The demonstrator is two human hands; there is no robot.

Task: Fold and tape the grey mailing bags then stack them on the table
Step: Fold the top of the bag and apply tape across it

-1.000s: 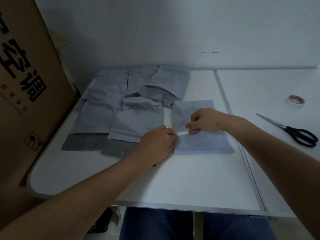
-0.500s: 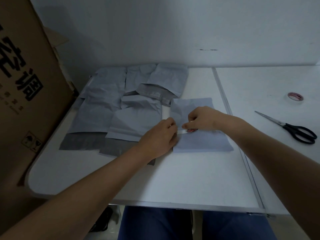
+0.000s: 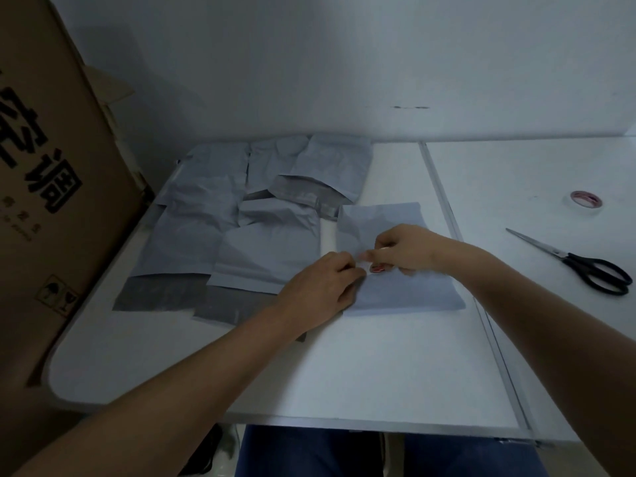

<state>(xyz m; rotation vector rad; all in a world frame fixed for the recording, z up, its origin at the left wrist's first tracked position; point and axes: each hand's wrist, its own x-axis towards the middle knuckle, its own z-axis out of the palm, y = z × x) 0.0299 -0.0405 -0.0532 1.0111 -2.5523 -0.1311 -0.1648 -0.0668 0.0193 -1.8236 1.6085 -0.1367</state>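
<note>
A folded grey mailing bag (image 3: 413, 290) lies flat on the white table (image 3: 344, 373) in front of me. My right hand (image 3: 406, 249) rests on it and grips a small red-cored tape roll (image 3: 378, 268) against the bag. My left hand (image 3: 320, 287) lies at the bag's left edge, its curled fingertips pinching the tape end right beside the roll. Left of the hands, several unfolded grey mailing bags (image 3: 206, 228) are spread out and overlap one another.
A second tape roll (image 3: 585, 200) and black-handled scissors (image 3: 585, 266) lie on the right table section. A tall cardboard box (image 3: 51, 201) stands against the table's left side. A white wall closes off the back. My knees show below the front edge.
My two hands have drawn closer together over the folded bag. The white strip of tape that showed between them a second ago is now almost hidden.
</note>
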